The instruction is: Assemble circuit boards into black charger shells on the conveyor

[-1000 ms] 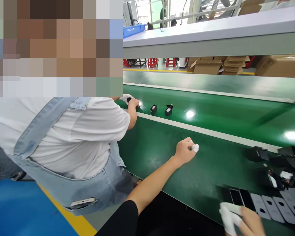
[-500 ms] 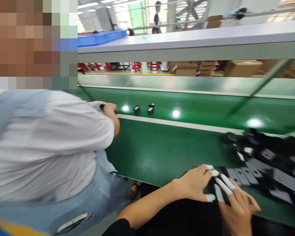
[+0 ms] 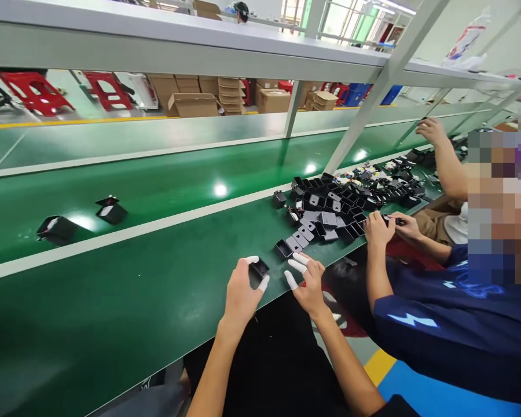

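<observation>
My left hand (image 3: 240, 292), with white finger cots on its fingertips, grips a small black plastic box (image 3: 259, 268) between thumb and fingers at the bench's near edge. To its right, my right hand (image 3: 309, 285) is open, its white-capped fingers apart. Those fingertips are close to another black open-topped box (image 3: 283, 249); whether they touch it I cannot tell. Beside that box lie several flat grey plates (image 3: 300, 236) in a row. Beyond them spreads a pile of black boxes (image 3: 351, 223).
Two black units (image 3: 59, 230) lie on the green strip at the left. Small parts with coloured bits (image 3: 373, 176) heap up at the right. A co-worker in a dark blue shirt (image 3: 425, 324) works close on my right. A slanted metal post (image 3: 364, 119) rises behind the pile.
My view has swung right, so the co-worker in white has left the picture and the one in blue has entered. My hands, together before, are now apart, the box staying in the left.
</observation>
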`<state>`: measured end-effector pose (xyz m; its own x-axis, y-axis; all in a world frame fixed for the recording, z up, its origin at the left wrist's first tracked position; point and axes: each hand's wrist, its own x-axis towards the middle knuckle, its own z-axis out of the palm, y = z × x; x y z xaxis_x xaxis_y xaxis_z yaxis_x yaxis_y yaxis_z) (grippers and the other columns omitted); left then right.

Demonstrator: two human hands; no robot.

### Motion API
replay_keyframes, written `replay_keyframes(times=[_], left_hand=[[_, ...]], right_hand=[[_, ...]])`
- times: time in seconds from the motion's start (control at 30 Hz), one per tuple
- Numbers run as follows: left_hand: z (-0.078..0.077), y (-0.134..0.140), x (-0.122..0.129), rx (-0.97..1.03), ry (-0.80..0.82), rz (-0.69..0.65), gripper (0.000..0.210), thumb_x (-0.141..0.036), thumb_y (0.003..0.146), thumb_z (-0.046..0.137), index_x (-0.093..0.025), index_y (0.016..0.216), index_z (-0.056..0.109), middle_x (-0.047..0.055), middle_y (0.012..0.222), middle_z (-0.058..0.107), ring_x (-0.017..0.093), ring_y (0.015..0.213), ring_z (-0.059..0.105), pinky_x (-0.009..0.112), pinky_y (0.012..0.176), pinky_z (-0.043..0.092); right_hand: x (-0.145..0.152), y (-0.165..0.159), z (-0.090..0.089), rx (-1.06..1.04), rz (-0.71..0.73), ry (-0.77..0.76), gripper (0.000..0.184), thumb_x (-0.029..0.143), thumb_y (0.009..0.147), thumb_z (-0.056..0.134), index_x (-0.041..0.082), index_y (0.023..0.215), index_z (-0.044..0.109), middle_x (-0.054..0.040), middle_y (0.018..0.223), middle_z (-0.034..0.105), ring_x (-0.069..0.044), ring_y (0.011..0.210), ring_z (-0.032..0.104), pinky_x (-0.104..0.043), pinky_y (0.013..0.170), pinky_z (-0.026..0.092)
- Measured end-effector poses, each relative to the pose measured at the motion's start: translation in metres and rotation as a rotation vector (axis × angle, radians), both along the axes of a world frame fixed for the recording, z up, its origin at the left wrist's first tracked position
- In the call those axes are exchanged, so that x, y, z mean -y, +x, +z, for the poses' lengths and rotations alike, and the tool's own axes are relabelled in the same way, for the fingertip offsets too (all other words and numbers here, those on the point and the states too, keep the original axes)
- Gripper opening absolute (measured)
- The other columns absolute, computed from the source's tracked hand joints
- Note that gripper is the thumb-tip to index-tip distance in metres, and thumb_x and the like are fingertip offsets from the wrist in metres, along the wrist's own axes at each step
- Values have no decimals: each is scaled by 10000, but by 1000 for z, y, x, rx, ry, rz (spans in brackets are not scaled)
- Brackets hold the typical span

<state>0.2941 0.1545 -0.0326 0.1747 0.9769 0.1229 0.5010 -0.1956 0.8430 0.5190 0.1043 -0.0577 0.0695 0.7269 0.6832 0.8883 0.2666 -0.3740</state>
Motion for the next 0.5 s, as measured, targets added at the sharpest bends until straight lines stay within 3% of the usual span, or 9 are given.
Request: replay_keyframes(times=[0.1,0.2,0.33,0.5], left_hand=[[-4,-27,13,29,-65,68,606,-374,929,796,-271,1470,542,102,1424,705,330,1305,718,592,1186,568],[-6,-41,19,32,-86,48,538,-410,951,770,-261,1433,584,96,1423,694,321,1334,700,589,1215,551],[-7,-40,18,8,-57,22,548,-410,954,769,-251,1445,585,100,1408,673,326,1337,676,600,1217,541],[-6,-39,17,-29,-79,3,550,-409,992,736,-265,1492,557,99,1440,656,326,1371,652,589,1219,531]], right_hand=[[2,1,-9,17,-35,-14,364,306,1059,727,313,1416,656,-90,1385,766,-329,1357,707,-497,1084,440],[-1,-4,-8,53,-107,-31,444,296,1029,761,319,1460,653,-104,1418,744,-363,1390,655,-519,1111,421],[-13,-9,8,111,-151,-99,423,338,1029,778,331,1439,673,-108,1493,709,-389,1450,582,-543,1137,374],[-30,3,38,24,-173,-59,345,396,1040,760,325,1369,683,-112,1493,689,-370,1403,599,-551,1130,398]])
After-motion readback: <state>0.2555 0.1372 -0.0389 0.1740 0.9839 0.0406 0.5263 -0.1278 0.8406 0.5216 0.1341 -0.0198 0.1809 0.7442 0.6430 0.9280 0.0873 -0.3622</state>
